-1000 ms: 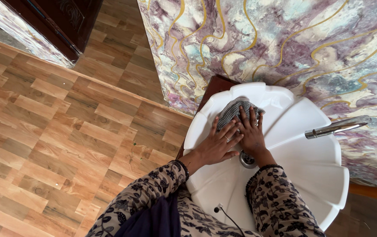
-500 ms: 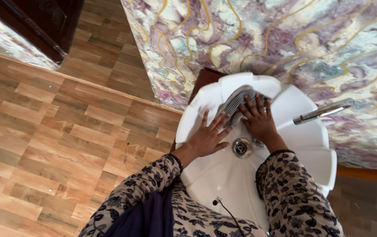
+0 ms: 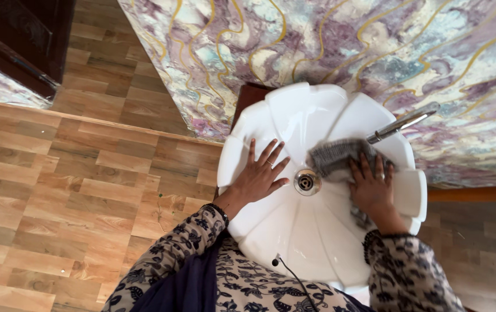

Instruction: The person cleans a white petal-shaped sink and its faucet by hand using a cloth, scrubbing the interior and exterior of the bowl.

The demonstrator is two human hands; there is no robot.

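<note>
Wiping the white scalloped basin (image 3: 294, 115) is under way: the right hand (image 3: 371, 188) presses a grey cloth (image 3: 334, 157) flat, fingers spread, right of the drain (image 3: 306, 182) under the tap (image 3: 401, 123). The left hand (image 3: 257, 176) braces, splayed, on the left rim. The near bowl likely comes next.

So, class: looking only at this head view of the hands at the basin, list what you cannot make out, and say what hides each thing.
- Grey cloth: blurred; its weave is unclear, and the right hand covers part of it.
- Tap: its base is not visible.
- Basin: the near rim is hidden by the patterned sleeves.
- Left hand: lies flat, so the palm is unseen.
- Drain: too small to show detail.
</note>
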